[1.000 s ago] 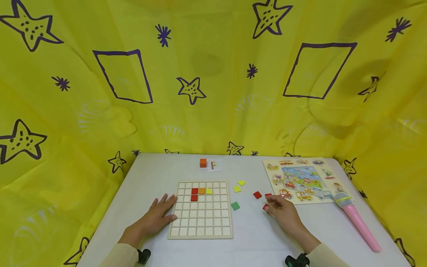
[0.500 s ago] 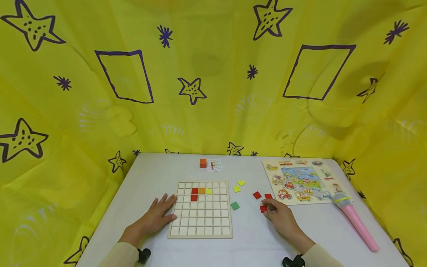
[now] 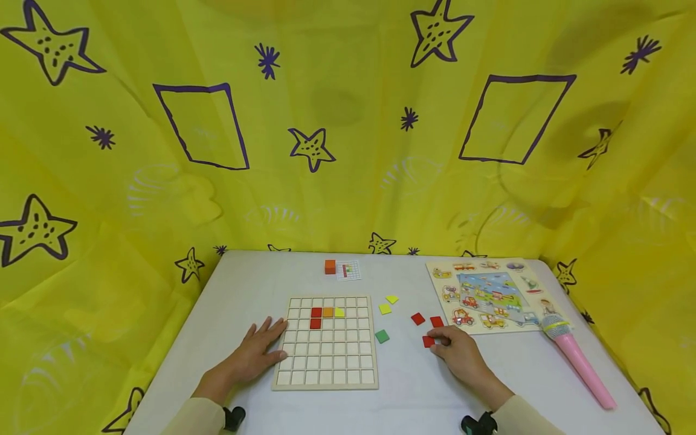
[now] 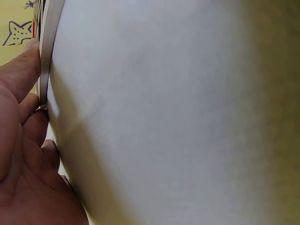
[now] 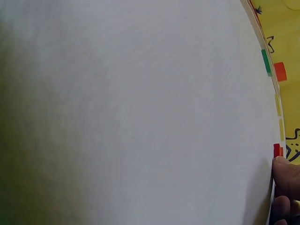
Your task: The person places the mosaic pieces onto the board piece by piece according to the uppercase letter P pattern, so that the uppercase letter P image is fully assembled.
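Observation:
In the head view my left hand (image 3: 254,350) lies flat with fingers spread, its fingertips and thumb touching the left edge of a wooden grid board (image 3: 330,356). Two red tiles, an orange tile (image 3: 328,312) and a yellow tile (image 3: 339,312) sit in the board's upper cells. To the right of the board, my right hand (image 3: 462,356) pinches a red tile (image 3: 428,342) low on the table between thumb and index finger. The right wrist view shows the thumb (image 5: 286,176) against a red tile (image 5: 276,150). Two more red tiles, one being this nearer one (image 3: 437,321), lie just beyond.
A green tile (image 3: 382,336) and two yellow tiles (image 3: 385,309) lie beside the board. Behind it are an orange cube (image 3: 330,267) and a small pattern card (image 3: 348,270). A picture puzzle (image 3: 492,296) and a pink toy microphone (image 3: 582,365) occupy the right side.
My right hand has moved slightly left and down, and the red tile at its fingertips has slid a little the same way. My left hand has stayed in place.

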Tool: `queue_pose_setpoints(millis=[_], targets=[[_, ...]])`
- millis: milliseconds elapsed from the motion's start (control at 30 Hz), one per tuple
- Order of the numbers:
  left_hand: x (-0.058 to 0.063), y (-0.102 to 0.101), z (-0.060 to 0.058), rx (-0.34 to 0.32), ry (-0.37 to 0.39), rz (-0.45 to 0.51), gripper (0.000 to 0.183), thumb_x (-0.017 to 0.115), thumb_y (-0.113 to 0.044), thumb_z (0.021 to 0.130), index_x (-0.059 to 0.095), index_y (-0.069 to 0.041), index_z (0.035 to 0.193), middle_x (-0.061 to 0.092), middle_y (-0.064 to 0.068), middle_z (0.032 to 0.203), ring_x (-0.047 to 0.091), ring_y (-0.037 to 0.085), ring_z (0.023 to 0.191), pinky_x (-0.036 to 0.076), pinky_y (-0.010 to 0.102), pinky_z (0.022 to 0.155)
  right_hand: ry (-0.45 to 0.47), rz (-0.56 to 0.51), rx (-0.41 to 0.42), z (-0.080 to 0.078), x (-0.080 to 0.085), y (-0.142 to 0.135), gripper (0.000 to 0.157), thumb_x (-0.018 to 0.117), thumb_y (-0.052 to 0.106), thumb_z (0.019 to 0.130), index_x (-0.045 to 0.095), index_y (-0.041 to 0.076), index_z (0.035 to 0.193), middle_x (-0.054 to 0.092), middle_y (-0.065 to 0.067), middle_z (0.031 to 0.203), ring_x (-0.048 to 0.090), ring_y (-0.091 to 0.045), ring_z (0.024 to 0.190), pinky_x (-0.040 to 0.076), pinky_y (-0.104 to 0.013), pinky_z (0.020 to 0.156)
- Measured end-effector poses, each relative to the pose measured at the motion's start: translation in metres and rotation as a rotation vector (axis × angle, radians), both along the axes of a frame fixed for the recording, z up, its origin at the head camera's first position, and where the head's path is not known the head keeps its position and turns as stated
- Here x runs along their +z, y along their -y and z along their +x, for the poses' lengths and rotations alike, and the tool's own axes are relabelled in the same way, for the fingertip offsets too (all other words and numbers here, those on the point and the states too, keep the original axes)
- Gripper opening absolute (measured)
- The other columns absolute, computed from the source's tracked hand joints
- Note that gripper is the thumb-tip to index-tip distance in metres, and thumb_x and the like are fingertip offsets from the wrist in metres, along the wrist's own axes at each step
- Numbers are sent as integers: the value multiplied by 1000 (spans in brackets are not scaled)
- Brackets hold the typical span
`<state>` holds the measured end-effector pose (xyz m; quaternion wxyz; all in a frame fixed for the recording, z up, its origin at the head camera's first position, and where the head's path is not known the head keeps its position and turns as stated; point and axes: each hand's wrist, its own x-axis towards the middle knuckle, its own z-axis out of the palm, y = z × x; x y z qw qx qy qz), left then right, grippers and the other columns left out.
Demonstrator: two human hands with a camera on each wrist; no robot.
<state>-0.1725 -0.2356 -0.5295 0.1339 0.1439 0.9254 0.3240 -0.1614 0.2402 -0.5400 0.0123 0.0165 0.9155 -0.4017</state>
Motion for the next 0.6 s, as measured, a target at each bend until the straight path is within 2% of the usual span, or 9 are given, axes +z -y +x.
queue_pose_setpoints(millis=[333, 600], targets=[[2, 0, 1, -3, 2, 0, 73, 70, -32, 102, 38, -7, 163, 32, 16, 172, 8, 44, 163, -5, 62, 131, -4, -23, -14, 0, 2, 3, 22, 77, 4, 93, 76, 5, 115, 68, -4, 101, 53, -17, 90, 44, -23, 73], [1, 1, 1, 0, 5, 6, 74, 69, -32, 102, 38, -7, 164, 32, 16, 171, 8, 44, 163, -6, 63, 130, -26, -97, -55, 0, 4, 5, 26, 77, 8, 97, 73, 5, 123, 75, -5, 107, 66, -17, 99, 53, -20, 81]])
